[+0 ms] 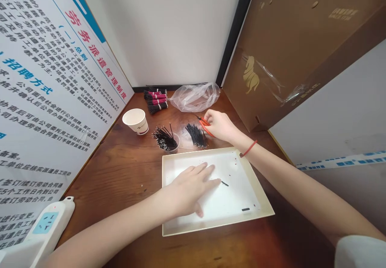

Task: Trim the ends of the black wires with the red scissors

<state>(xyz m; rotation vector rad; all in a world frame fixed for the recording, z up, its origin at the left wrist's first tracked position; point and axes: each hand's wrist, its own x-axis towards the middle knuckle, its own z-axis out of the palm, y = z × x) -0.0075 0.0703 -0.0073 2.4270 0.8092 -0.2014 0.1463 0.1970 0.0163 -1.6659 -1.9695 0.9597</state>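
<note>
My right hand (219, 124) has its fingers closed around the orange handles of small wire cutters (206, 126), whose dark tip points left. Just left of them lies a bundle of short black wires (196, 135) with shiny ends. Over the shallow white box lid (211, 224), my left hand (193, 189) reaches with spread fingers and holds nothing. Near its fingertips, on the white bottom, is a small black piece (224, 183). Another black piece (245, 209) lies by the lid's lower right corner, among several tiny dark bits.
Behind the lid, a clear cup (176, 143) holds many black wires. A paper cup (135, 121) stands farther left. Black and pink wire bundles (157, 100) lie beside a clear plastic bag (196, 98) at the back. A power strip (50, 221) is at left; a brown board (271, 51) leans right.
</note>
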